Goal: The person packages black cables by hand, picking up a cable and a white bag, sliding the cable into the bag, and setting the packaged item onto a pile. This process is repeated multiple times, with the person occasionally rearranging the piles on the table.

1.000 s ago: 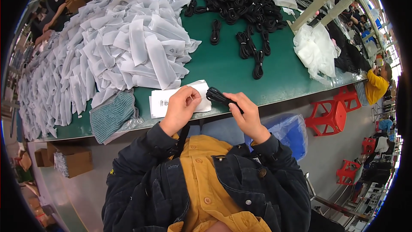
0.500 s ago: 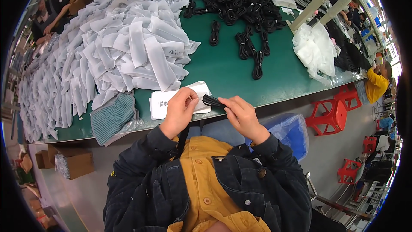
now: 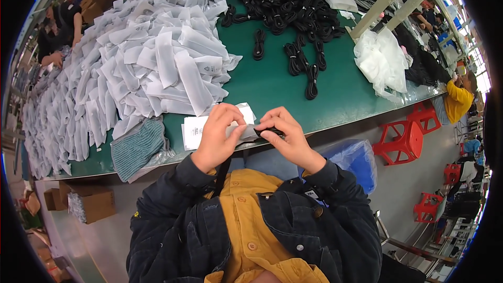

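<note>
My left hand (image 3: 220, 133) pinches the mouth of a thin white sleeve bag (image 3: 242, 132), thumb and fingers holding it spread, I think so the opening stays wide. My right hand (image 3: 285, 136) grips a coiled black cable (image 3: 267, 132), its end sitting right at that opening, between my two hands and just above the near edge of the green table (image 3: 267, 86). Under my left hand lies a small stack of flat white bags (image 3: 196, 128), kept within easy reach. Beyond, to the left, filled white packets (image 3: 141, 68) are heaped; farther off, loose black cables (image 3: 283, 0) pile up. A folded grey cloth (image 3: 137, 147) rests nearby.
</note>
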`<state>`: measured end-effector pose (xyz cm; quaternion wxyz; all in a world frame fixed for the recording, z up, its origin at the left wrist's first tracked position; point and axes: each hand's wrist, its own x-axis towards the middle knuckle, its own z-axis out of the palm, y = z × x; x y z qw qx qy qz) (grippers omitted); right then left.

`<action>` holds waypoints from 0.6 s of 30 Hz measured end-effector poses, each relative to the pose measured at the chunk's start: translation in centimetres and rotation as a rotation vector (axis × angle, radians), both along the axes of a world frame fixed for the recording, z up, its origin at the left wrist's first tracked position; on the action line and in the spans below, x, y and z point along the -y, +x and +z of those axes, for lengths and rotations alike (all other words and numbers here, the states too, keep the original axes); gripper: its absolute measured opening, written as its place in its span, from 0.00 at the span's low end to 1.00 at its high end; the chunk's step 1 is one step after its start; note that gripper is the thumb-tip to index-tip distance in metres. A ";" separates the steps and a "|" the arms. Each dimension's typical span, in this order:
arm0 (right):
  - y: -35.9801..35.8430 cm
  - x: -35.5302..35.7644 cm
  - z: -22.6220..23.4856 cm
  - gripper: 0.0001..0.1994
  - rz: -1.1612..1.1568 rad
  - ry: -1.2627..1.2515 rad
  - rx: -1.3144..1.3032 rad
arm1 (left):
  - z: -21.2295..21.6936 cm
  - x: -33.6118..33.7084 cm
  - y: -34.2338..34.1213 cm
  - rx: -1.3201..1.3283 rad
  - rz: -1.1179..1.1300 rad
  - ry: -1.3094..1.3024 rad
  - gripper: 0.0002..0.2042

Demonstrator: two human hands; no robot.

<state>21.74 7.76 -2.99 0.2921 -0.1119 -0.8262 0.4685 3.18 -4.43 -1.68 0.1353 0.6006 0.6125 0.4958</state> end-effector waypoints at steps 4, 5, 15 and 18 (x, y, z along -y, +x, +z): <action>-1.2 -0.1 2.4 0.15 0.019 -0.145 -0.156 | 0.7 -0.7 -0.9 0.424 -0.091 -0.038 0.04; -1.5 -0.3 2.8 0.16 0.011 -0.089 -0.189 | 1.0 -0.9 -1.2 0.418 -0.091 -0.033 0.04; -3.9 -2.1 6.4 0.14 -0.069 -0.010 -0.338 | 3.7 -3.1 -9.7 0.819 0.029 0.011 0.08; -3.3 -4.7 5.7 0.14 -0.167 -0.008 -0.163 | 4.1 -2.1 -13.5 0.360 0.313 0.111 0.14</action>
